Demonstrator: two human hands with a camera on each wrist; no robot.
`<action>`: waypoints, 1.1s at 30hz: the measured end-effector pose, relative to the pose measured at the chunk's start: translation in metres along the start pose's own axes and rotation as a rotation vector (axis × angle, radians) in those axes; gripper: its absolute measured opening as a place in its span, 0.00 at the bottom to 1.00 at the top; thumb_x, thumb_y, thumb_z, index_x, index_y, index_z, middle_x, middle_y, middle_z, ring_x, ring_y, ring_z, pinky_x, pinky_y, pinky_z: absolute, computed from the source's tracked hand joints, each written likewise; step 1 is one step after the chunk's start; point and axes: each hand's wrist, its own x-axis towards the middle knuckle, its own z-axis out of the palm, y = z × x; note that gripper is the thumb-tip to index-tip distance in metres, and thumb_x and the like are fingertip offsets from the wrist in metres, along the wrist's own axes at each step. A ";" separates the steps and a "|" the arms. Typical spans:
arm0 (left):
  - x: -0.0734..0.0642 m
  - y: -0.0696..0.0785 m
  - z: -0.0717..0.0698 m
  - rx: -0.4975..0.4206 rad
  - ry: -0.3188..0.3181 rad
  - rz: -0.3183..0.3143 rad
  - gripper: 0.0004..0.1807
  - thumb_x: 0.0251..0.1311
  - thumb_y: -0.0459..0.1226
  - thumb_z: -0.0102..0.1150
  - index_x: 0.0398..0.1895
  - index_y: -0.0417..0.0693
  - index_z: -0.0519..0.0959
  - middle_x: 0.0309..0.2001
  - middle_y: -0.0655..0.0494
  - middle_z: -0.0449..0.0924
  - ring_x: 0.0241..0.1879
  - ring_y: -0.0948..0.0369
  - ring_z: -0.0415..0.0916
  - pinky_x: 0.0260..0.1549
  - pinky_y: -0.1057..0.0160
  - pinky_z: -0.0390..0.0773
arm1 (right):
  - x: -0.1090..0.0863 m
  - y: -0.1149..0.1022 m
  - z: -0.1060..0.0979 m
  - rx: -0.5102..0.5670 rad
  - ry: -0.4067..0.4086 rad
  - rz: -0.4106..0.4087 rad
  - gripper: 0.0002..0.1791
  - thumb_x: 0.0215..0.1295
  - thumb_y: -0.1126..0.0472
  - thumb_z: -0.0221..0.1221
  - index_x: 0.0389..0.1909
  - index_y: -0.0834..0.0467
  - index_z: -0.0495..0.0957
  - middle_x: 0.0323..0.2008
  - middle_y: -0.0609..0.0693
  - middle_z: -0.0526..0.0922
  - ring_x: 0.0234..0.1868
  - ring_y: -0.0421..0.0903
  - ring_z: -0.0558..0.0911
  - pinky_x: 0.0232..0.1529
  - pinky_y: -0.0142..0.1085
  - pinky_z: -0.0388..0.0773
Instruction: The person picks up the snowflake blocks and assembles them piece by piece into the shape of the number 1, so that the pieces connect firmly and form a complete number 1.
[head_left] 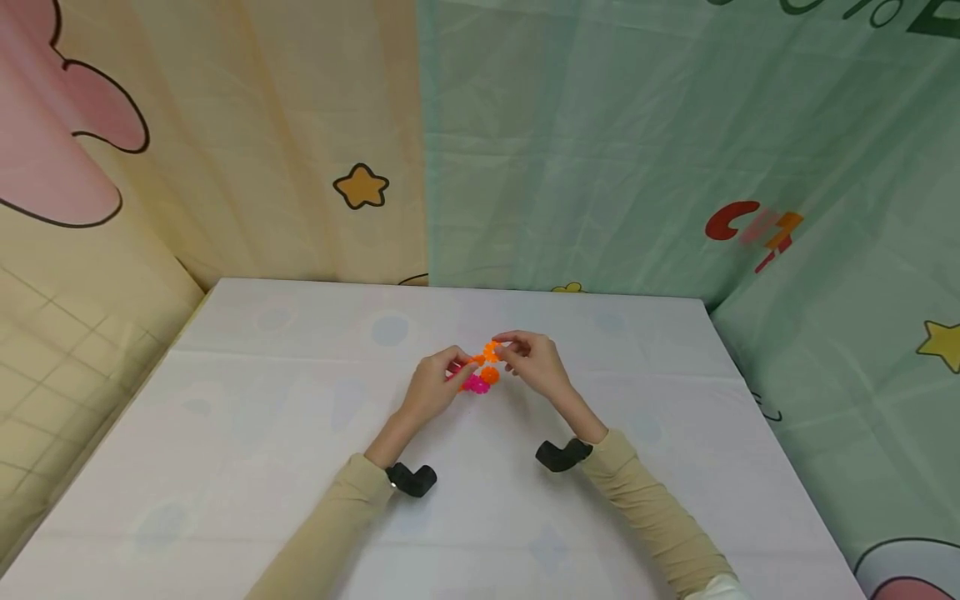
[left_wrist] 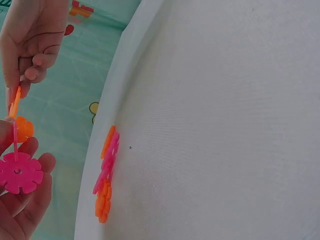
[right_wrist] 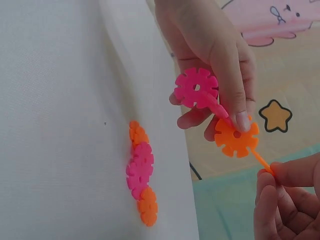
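Observation:
My left hand (head_left: 435,385) pinches a small chain of notched plastic discs between thumb and fingers. In the right wrist view a pink disc (right_wrist: 189,89) hangs by those fingers, linked to an orange disc (right_wrist: 236,135) under the thumb tip. Another orange disc (right_wrist: 261,161), seen edge-on, meets the first one's rim; my right hand (head_left: 534,364) pinches its far edge with thumb and index finger. Both hands are raised over the table. Below them lie several loose discs: a pink one (right_wrist: 136,172) among them, with an orange one (right_wrist: 148,206) at one end.
A white cloth covers the table (head_left: 262,467), its far edge just beyond the hands. Behind hang a yellow curtain (head_left: 285,100) and a green curtain (head_left: 600,150) with printed figures. Each wrist wears a black camera mount (head_left: 564,456).

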 end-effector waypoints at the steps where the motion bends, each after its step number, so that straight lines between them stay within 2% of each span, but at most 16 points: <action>1: 0.000 0.000 0.000 0.007 0.000 0.004 0.07 0.63 0.39 0.61 0.37 0.45 0.80 0.36 0.53 0.85 0.31 0.60 0.77 0.28 0.70 0.78 | 0.000 0.000 0.000 -0.002 0.001 0.002 0.13 0.65 0.60 0.60 0.47 0.63 0.81 0.33 0.67 0.83 0.30 0.63 0.81 0.25 0.27 0.76; 7: -0.001 0.000 0.003 0.042 0.015 0.034 0.07 0.62 0.39 0.61 0.38 0.45 0.79 0.34 0.53 0.84 0.26 0.63 0.72 0.27 0.72 0.76 | 0.000 0.000 0.001 -0.031 0.004 0.007 0.12 0.65 0.61 0.60 0.46 0.62 0.82 0.32 0.66 0.83 0.26 0.56 0.81 0.24 0.28 0.76; 12: 0.000 0.001 0.004 0.056 0.056 0.102 0.06 0.62 0.38 0.61 0.37 0.44 0.79 0.25 0.54 0.77 0.20 0.63 0.61 0.19 0.73 0.66 | 0.003 -0.002 0.002 -0.032 0.023 -0.006 0.10 0.64 0.62 0.60 0.43 0.62 0.84 0.31 0.66 0.84 0.23 0.50 0.80 0.23 0.29 0.76; 15: 0.001 0.003 0.005 0.061 0.081 0.142 0.06 0.62 0.36 0.61 0.36 0.42 0.79 0.24 0.53 0.74 0.19 0.64 0.57 0.18 0.71 0.61 | 0.004 -0.004 0.001 -0.027 0.023 -0.009 0.10 0.63 0.64 0.60 0.42 0.63 0.84 0.31 0.66 0.84 0.21 0.45 0.79 0.24 0.29 0.77; 22: 0.001 0.006 0.007 0.031 0.117 0.183 0.06 0.62 0.35 0.61 0.35 0.40 0.78 0.31 0.49 0.81 0.21 0.64 0.61 0.22 0.72 0.67 | 0.008 -0.007 -0.002 -0.008 0.015 0.023 0.10 0.61 0.66 0.59 0.40 0.64 0.84 0.25 0.60 0.83 0.19 0.41 0.78 0.24 0.30 0.76; 30: 0.001 0.006 0.010 -0.021 0.113 0.183 0.06 0.61 0.35 0.61 0.33 0.41 0.78 0.30 0.50 0.81 0.27 0.62 0.69 0.29 0.71 0.74 | 0.010 -0.010 -0.003 0.033 -0.058 0.146 0.11 0.60 0.67 0.56 0.42 0.64 0.83 0.23 0.58 0.82 0.24 0.50 0.80 0.27 0.29 0.78; 33: 0.001 0.007 0.010 -0.023 0.113 0.184 0.06 0.61 0.35 0.61 0.33 0.41 0.78 0.30 0.50 0.81 0.28 0.61 0.70 0.31 0.69 0.76 | 0.011 -0.009 -0.003 0.036 -0.056 0.161 0.12 0.60 0.67 0.56 0.42 0.64 0.83 0.23 0.56 0.81 0.24 0.52 0.81 0.27 0.29 0.78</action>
